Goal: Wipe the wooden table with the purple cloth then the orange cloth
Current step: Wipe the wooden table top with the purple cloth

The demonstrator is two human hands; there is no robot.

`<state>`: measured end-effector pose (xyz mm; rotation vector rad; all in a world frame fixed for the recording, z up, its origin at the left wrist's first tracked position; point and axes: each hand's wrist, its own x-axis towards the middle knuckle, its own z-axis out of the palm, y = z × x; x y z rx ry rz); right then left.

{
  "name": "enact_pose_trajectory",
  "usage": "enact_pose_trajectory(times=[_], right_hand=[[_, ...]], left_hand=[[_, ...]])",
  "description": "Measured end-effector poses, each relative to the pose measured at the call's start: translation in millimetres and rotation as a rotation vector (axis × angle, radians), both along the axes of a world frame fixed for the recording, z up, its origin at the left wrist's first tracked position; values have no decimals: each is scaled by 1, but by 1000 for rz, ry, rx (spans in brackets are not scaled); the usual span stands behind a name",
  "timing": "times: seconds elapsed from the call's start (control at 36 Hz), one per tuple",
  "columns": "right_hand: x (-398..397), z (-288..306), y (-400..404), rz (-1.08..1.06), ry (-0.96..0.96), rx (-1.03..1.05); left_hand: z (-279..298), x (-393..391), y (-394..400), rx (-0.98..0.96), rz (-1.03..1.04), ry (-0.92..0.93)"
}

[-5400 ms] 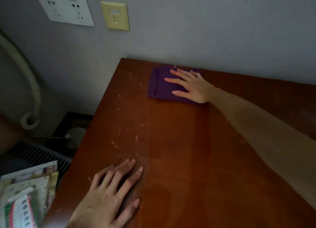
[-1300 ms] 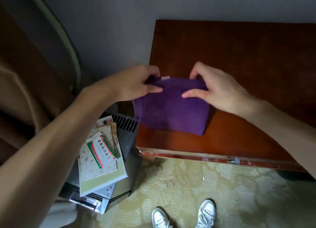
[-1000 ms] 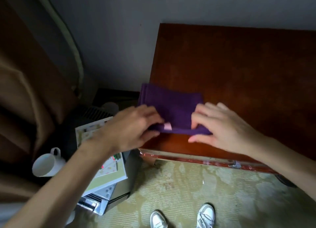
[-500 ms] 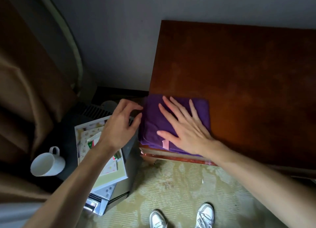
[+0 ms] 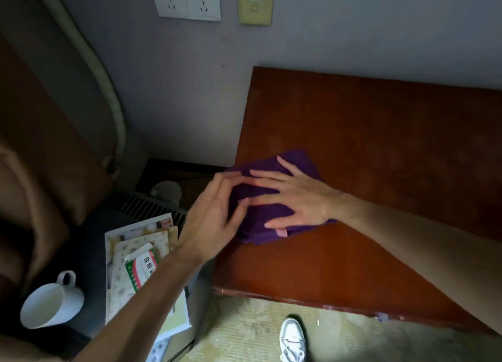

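1. Purple cloth (image 5: 271,215): a folded, deep-purple rectangle of soft, terry-like fabric, judged light & limp, w/ no stiffness of its own. It should slide easily on polished wood if pressed flat, and bunch or unfold if pushed from one edge only.
2. Location: it is laid at the left edge of the reddish-brown wooden table (image 5: 380,149), roughly midway between the far-left and near-left corners; its left side appears to reach or slightly overhang that edge.
3. Best hold, as judged: a flat palm over the middle w/ fingers spread, so the layers are pinned together; a pinch at a corner would probably let the folds open.
4. Right hand (image 5: 296,196): laid flat on top of the cloth, fingers apart & extended toward the table's left edge, nothing clamped.
5. Left hand (image 5: 214,217): at the cloth's left side, fingers loosely curved and slightly apart, tips touching the fabric; blurred, so whether any fabric is pinched cannot be told.
6. Look: several layers are visible at the near edge, w/ a small pink tag (image 5: 282,232) showing near the right thumb. Surface matte, no stains discernible in the dim light.
7. No orange cloth is seen in view.
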<state>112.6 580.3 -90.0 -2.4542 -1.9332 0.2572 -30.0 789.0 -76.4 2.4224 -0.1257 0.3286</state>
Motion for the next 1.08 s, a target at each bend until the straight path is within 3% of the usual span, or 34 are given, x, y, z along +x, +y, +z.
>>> enact_pose_trajectory(times=[0.28,0.5,0.67,0.89,1.0,1.08], right_hand=[[152,4,16,-108,-17,-15],[250,4,27,-294,26,24],[299,3,42,-516,44,62],[281,1,48,-728,47,86],[234,1,39,-831,64,90],[176,-4,25,-904,54,93]], left_hand=[[-28,51,-31,20,98,92],[-36,58,-36,313,9,157],[-34,60,-36,348,8,190],[-32,60,-34,350,8,170],[-30,60,-34,342,3,143],[-26,58,-34,220,24,118]])
